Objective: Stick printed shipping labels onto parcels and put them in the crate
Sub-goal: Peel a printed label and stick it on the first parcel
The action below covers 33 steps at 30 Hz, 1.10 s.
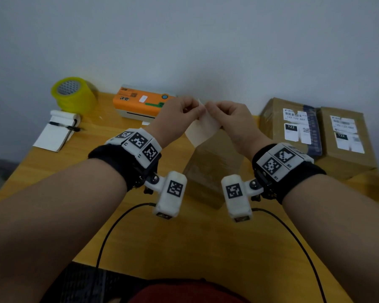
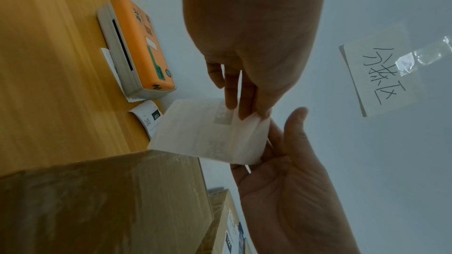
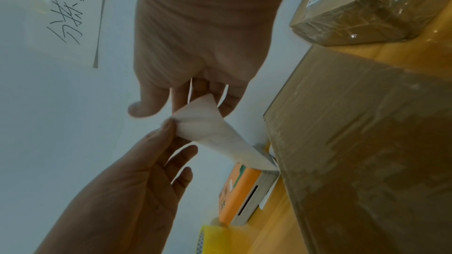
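Observation:
A white shipping label (image 1: 202, 130) hangs in the air above an unlabelled brown parcel (image 1: 212, 171) at the table's middle. My left hand (image 1: 195, 108) and right hand (image 1: 210, 108) both pinch its top corner, fingertips almost touching. In the left wrist view the label (image 2: 212, 134) shows faint print from behind, with my left hand (image 2: 247, 111) gripping it from above and my right hand (image 2: 278, 142) from below. In the right wrist view the label (image 3: 212, 128) curls between my right hand (image 3: 195, 101) and the left hand (image 3: 168, 125). No crate is in view.
Two labelled parcels (image 1: 293, 125) (image 1: 346, 138) stand at the back right. An orange label printer (image 1: 140, 103) sits against the wall, with a printed label (image 2: 149, 121) lying beside it. A yellow tape roll (image 1: 74, 95) and a notepad (image 1: 55, 132) lie at the back left.

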### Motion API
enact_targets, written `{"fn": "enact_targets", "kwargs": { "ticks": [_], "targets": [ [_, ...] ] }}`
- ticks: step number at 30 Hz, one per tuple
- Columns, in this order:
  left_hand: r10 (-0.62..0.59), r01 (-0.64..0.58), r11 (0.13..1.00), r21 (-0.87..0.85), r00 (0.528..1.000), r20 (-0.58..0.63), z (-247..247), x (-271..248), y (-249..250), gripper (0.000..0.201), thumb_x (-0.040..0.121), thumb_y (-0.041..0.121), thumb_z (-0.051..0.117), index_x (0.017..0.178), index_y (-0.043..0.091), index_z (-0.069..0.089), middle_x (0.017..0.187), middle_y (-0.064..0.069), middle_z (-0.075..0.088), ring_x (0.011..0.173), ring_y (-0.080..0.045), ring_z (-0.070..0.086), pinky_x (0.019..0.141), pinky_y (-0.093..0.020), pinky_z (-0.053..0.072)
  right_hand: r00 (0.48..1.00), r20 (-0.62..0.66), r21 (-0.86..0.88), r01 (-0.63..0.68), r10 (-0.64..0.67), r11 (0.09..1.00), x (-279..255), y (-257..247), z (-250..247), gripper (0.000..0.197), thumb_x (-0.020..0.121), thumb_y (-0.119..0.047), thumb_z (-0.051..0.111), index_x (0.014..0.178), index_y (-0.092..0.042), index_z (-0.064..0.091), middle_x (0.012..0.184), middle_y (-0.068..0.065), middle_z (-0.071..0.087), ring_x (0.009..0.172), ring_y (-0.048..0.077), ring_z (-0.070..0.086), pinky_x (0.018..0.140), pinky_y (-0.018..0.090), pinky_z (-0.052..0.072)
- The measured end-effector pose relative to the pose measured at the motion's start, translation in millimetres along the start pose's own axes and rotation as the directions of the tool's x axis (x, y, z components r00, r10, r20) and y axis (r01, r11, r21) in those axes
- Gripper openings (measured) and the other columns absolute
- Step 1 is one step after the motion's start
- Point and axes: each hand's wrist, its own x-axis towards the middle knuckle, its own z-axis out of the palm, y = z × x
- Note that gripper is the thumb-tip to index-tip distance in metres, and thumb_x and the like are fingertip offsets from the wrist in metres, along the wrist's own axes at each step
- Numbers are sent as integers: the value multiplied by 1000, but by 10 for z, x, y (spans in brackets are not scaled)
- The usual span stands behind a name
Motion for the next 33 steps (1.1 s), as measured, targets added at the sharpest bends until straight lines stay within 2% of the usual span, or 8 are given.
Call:
{"fn": "enact_targets", "kwargs": {
  "ticks": [4, 8, 13, 16, 19, 24, 28, 33],
  "targets": [
    [27, -27, 999, 26, 1000, 8, 3, -8, 15, 24, 93, 19, 56, 81, -1, 64, 66, 4, 52, 56, 4, 45, 56, -10, 36, 1000, 2, 31, 0, 0, 1000, 20, 13, -34, 8, 82, -24, 71, 81, -17, 72, 86, 6, 71, 85, 21, 66, 78, 34, 56],
    [29, -29, 1000, 3, 999, 25, -2, -30, 36, 24, 94, 17, 55, 80, -1, 61, 64, 2, 48, 57, 2, 42, 56, -12, 35, 1000, -12, 28, -27, 27, 999, 53, 42, -42, 10, 85, -20, 68, 75, -19, 69, 77, 0, 68, 77, 14, 63, 69, 26, 51],
    [-23, 24, 1000, -16, 999, 49, 7, -30, 40, 26, 95, 19, 51, 80, -1, 55, 75, -15, 51, 69, -18, 45, 66, -31, 38, 995, -27, 37, -96, 97, 995, 89, 45, -33, 12, 88, -22, 65, 78, -15, 67, 82, 4, 66, 81, 20, 62, 70, 31, 51],
    [-66, 68, 997, -37, 997, 46, -6, -22, 29, 24, 96, 18, 50, 73, 12, 49, 77, -11, 52, 71, -14, 47, 67, -26, 40, 988, -50, 82, -145, 149, 986, 108, 41, -26, 16, 90, -23, 63, 77, -14, 66, 82, 5, 67, 80, 21, 63, 68, 34, 52],
    [-90, 91, 995, -37, 995, 40, -13, -30, 20, 20, 97, 17, 47, 80, 7, 48, 77, -4, 53, 63, 1, 48, 58, -7, 39, 984, -74, 119, -153, 162, 981, 122, 25, -25, 17, 92, -22, 60, 79, -13, 66, 84, 6, 68, 78, 20, 65, 68, 33, 53],
    [-102, 103, 994, -39, 994, 28, -39, -42, -18, 17, 99, 17, 43, 87, 6, 47, 78, 0, 54, 67, -6, 45, 56, -5, 37, 973, -149, 154, -155, 178, 976, 149, 37, -19, 18, 91, -25, 61, 79, -13, 67, 89, 13, 68, 87, 32, 65, 81, 57, 53],
    [-129, 131, 990, -53, 990, 51, -62, -66, -70, 18, 99, 18, 43, 94, 3, 52, 81, -2, 56, 72, -9, 49, 68, -18, 40, 958, -212, 129, -168, 192, 977, 133, 77, -16, 19, 91, -28, 60, 78, -15, 66, 93, 18, 66, 95, 44, 63, 79, 62, 51],
    [-149, 151, 986, -68, 988, 38, -77, -90, -129, 14, 99, 15, 43, 91, 5, 51, 77, 0, 55, 76, -12, 51, 77, -27, 43, 945, -252, 133, -179, 208, 975, 129, 93, -40, 21, 93, -26, 57, 77, -15, 64, 94, 15, 65, 98, 37, 63, 83, 59, 51]
  ]
}}
